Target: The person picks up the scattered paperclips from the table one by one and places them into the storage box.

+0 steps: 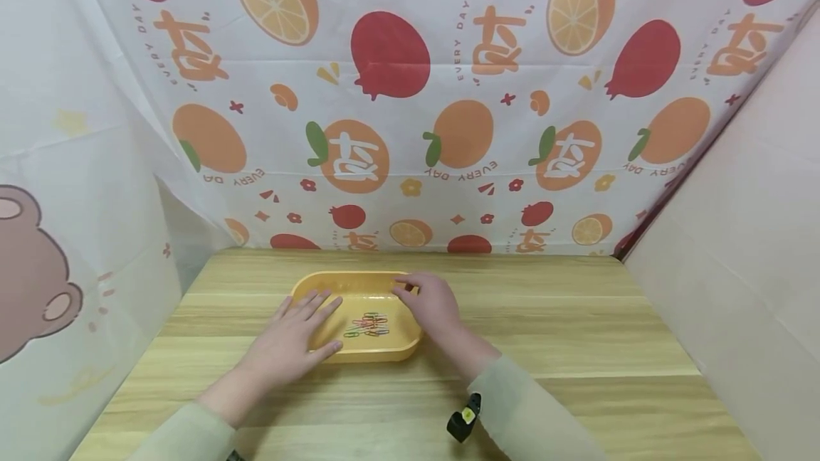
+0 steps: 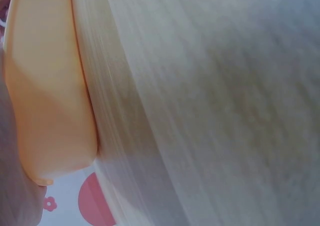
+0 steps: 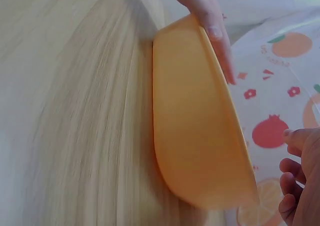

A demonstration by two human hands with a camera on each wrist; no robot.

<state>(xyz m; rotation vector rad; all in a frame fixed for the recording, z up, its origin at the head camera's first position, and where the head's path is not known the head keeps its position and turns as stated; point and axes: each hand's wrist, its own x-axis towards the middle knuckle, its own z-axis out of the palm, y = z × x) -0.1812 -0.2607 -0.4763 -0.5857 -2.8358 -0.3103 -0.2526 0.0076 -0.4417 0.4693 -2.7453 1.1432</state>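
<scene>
A shallow yellow tray (image 1: 368, 356) with rounded corners sits on the wooden table. Several small coloured paper clips (image 1: 368, 324) lie in a loose pile on its floor. Across the tray's left end lies my left hand (image 1: 291, 336), fingers spread and straight, thumb by the near rim. Over the right end is my right hand (image 1: 435, 304), its fingers loosely bent with a gap between thumb and forefinger. In the right wrist view those fingertips (image 3: 288, 133) show nothing held. The left wrist view shows mainly the outer wall of the tray (image 2: 50, 85).
The light wood table (image 1: 544, 347) extends on both sides of the tray. A fruit-print cloth (image 1: 410, 162) hangs behind it, with pale cloths at left and right. A small black device (image 1: 464, 418) is on the right sleeve near the wrist.
</scene>
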